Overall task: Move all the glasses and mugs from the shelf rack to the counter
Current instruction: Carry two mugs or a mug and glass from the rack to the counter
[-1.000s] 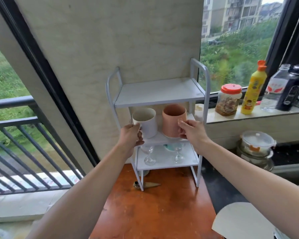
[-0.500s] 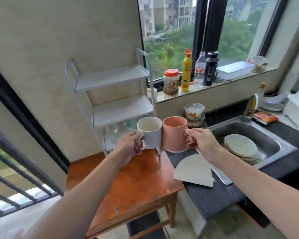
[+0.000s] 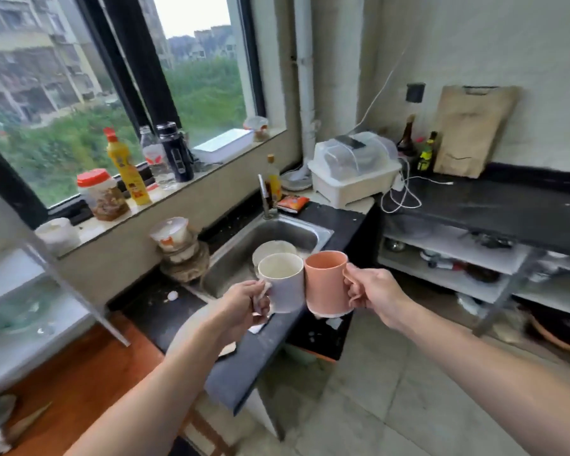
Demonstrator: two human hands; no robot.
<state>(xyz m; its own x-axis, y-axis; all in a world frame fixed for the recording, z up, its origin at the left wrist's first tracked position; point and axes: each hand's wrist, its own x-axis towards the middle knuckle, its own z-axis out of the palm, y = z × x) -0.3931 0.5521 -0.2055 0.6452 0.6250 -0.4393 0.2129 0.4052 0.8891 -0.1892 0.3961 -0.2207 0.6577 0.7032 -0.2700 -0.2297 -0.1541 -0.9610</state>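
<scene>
two mugs held side by side over kitchen counter

at the centre of the frame a white mug (image 3: 283, 284) is gripped by its handle in the left hand (image 3: 244, 306), the fingers curled round it, while a pink mug (image 3: 326, 284) is gripped the same way in the right hand (image 3: 374, 291). both mugs are held upright, and their sides are seen touching. they are carried in the air over the front edge of the dark counter (image 3: 244, 363), just in front of the steel sink (image 3: 270, 232), where a stack of plates (image 3: 273, 247) is partly hidden behind the white mug. the shelf rack (image 3: 30, 291) is seen blurred at the left edge of the frame, set on a wooden table (image 3: 79, 383) at lower left; what lies on its shelves cannot be told. along the window sill at upper left a red-lidded jar (image 3: 102, 195), a yellow bottle (image 3: 127, 169) and a black flask (image 3: 175, 153) are lined up. a white covered dish box (image 3: 356, 172) is set in the corner beyond the sink, and a cutting board (image 3: 471, 130) is leaned against the wall at upper right.
</scene>
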